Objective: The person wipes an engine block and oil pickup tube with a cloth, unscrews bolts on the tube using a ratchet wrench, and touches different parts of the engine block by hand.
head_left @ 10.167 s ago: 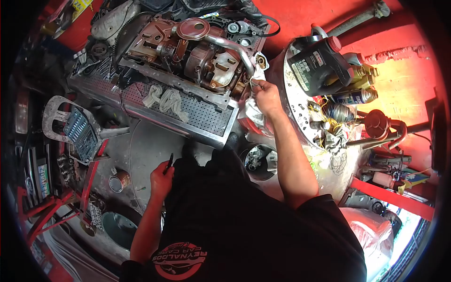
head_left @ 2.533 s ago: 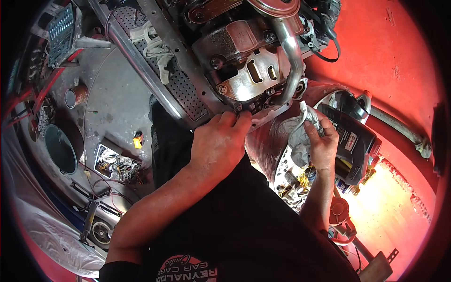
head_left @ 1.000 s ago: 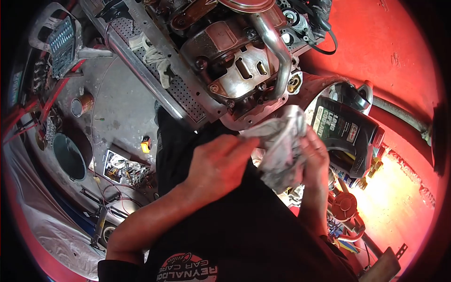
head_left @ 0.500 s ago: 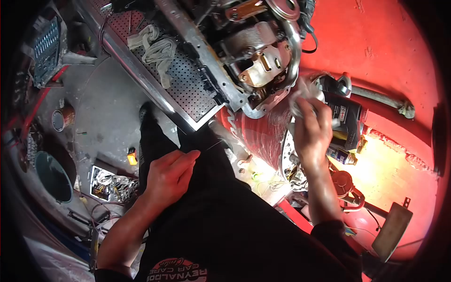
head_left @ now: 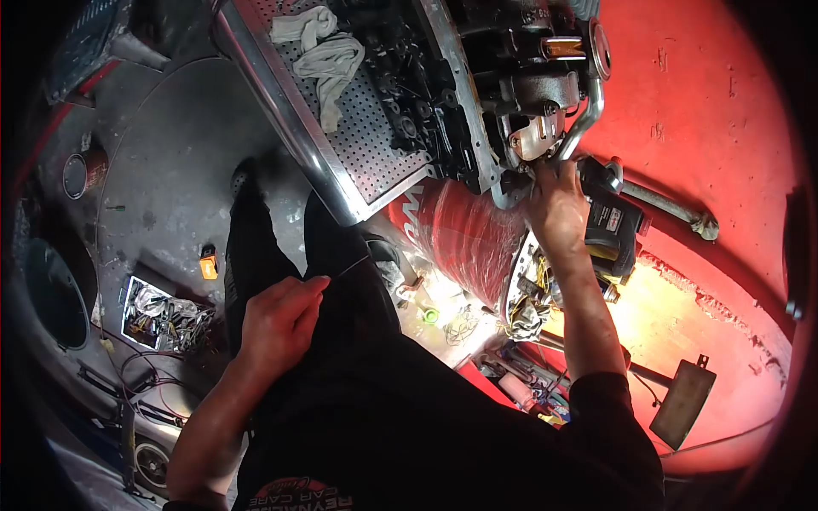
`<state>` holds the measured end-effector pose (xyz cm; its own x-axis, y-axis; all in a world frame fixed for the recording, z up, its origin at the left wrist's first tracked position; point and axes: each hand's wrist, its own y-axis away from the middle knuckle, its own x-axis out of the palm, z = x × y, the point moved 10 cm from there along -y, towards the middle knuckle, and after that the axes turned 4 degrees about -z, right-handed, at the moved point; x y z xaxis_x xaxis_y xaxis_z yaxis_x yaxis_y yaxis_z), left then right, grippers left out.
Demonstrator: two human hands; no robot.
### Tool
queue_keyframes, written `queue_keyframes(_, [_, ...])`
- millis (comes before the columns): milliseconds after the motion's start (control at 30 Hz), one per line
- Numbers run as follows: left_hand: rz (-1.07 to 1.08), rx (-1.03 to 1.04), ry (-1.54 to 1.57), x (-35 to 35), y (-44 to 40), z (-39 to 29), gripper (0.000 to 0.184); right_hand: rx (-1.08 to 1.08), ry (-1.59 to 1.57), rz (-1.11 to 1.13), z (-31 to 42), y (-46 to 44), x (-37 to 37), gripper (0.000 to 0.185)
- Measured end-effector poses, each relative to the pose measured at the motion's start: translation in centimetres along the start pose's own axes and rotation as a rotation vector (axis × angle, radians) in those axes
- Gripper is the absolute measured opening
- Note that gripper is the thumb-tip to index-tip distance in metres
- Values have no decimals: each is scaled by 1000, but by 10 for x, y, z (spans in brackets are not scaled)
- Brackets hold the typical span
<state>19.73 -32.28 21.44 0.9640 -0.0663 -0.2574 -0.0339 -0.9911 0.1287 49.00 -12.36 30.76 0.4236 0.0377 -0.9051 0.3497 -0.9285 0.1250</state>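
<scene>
My left hand is closed in a pinch on a thin metal rod, low over my dark-clad leg and away from the engine. My right hand reaches up to the near end of the engine, by the pale metal plate and the curved pipe. Its fingers are bent together at the engine, and whatever they hold is hidden. The engine lies on a perforated metal bench, with a crumpled whitish cloth to its left.
A wrapped red drum stands below the bench's corner. Right of it are a black oil jug and a red wall. On the floor lie a tray of small parts, an orange item, a can and a bucket.
My right hand has moved up to the engine's end, and the cloth it held is no longer visible there. My left hand has dropped away from the cloth, still pinching the thin rod. The view has shifted.
</scene>
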Motion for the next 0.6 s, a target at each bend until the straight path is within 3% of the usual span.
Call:
queue_keyframes(33, [-24, -4, -3, -5, 0, 1, 23, 4, -180, 14, -5, 4, -3, 28])
queue_keyframes(167, [-32, -27, 1, -7, 1, 2, 22, 115, -389, -115, -35, 25, -41, 29])
queue_keyframes(267, [-13, -34, 22, 2, -4, 3, 21, 184, -231, -227, -30, 27, -32, 29])
queue_keyframes(300, [-20, -20, 37, 4, -5, 1, 21, 52, -202, -295, -18, 23, -28, 30])
queue_keyframes(600, [-9, -108, 49, 12, 2, 20, 21, -12, 61, -188, 6, 13, 10, 43])
